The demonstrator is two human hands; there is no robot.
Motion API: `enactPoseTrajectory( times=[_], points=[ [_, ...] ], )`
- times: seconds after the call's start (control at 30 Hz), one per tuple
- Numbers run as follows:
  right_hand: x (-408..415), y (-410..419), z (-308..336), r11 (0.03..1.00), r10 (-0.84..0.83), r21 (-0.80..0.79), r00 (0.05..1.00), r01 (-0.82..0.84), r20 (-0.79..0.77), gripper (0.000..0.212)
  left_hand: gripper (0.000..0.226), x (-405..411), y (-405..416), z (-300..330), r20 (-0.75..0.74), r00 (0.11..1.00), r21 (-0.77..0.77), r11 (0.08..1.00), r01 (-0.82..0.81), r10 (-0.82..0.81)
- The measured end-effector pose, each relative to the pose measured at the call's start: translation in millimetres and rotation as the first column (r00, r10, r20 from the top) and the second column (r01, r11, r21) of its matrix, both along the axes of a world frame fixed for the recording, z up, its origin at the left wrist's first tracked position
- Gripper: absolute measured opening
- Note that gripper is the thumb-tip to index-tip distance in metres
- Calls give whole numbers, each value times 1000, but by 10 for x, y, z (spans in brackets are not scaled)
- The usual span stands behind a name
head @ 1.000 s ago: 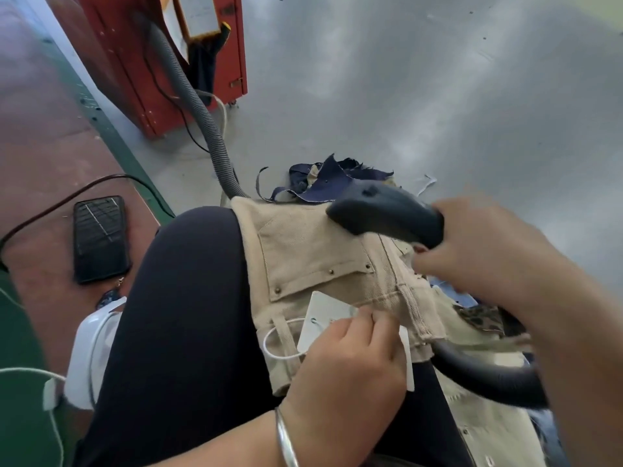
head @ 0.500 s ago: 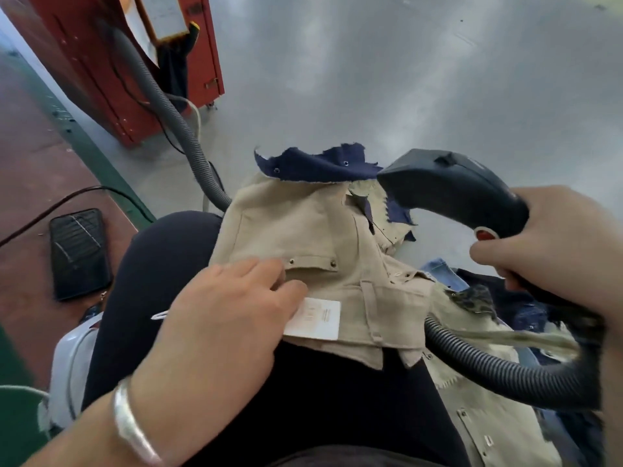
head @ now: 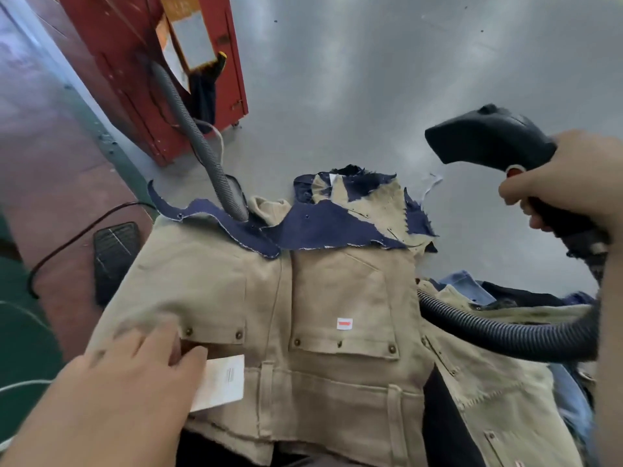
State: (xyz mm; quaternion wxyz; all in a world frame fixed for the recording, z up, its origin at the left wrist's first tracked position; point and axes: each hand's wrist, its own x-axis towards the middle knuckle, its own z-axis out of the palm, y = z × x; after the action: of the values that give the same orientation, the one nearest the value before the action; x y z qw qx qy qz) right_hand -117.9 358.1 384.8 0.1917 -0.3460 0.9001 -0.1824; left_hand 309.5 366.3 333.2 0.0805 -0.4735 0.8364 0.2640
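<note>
Head: nozzle (head: 485,136) in R hand (head: 569,187) grip

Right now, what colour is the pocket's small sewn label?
Label: white with orange-red bar; head view.

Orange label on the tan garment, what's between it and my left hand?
In the head view, only tan garment between left hand and orange label: a riveted pocket corner and a seam. White paper tag lies just below.

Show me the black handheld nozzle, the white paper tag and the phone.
black handheld nozzle (head: 488,138): head view, on its wide front end.
white paper tag (head: 226,382): head view, on its printed middle.
phone (head: 116,261): head view, on its dark screen.
</note>
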Motion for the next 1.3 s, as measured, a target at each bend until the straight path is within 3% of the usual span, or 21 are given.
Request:
enactPoseTrajectory(
  times=[0.03, 0.13, 0.23, 0.33, 0.4, 0.5, 0.6, 0.77, 0.83, 0.93, 1.0, 1.3],
  points=[
    [51, -7, 9, 1000, 18, -8, 1000, -18, -2, 21, 36, -2, 10, -146, 14, 988, -269, 951, 151, -153],
    [217, 98, 50, 992, 119, -39, 992, -120, -31, 17, 50, -341, -75, 45, -14, 993, -212, 971, 113, -119],
    [445, 325, 124, 971, 232, -32, 970, -235, -77, 15, 41, -811, 118, 126, -104, 930, -437, 856, 276, -353],
    [670, 576, 188, 956, 292, 16, 952, -291, -90, 33, 36, -1274, 395, -149, -47, 899, -444, 815, 372, -436],
    [749, 733, 185, 955, 296, 57, 950, -291, -98, 29, 39, -1445, 533, -356, -43, 903, -502, 791, 350, -427],
    [782, 947, 137, 951, 301, 98, 950, -292, -87, 42, 42, -1531, 476, -432, -138, 908, -588, 771, 246, -395],
    [807, 1055, 75, 947, 306, 122, 951, -297, -56, 42, 32, -1623, 205, -344, -153, 920, -675, 718, 169, -360],
    [866, 956, -34, 941, 307, 170, 950, -293, -58, 45, 2, -1707, 299, -473, -227, 878, -681, 713, 166, -421],
    [882, 899, -98, 924, 341, 204, 938, -323, -61, 41, 5, -1696, 347, -602, -277, 866, -683, 720, 128, -417],
    [890, 784, -233, 891, 379, 300, 922, -341, -76, 17, 8, -1687, 307, -662, -304, 848, -681, 721, 125, -434],
    [887, 667, -295, 886, 379, 320, 922, -335, -84, 21, 10, -1686, 284, -694, -322, 826, -676, 723, 140, -462],
    [560, -63, -451, 983, 166, 66, 985, -169, 46, 13, 23, -1659, 284, -704, -317, 819, -660, 732, 172, -478]
  ],
)
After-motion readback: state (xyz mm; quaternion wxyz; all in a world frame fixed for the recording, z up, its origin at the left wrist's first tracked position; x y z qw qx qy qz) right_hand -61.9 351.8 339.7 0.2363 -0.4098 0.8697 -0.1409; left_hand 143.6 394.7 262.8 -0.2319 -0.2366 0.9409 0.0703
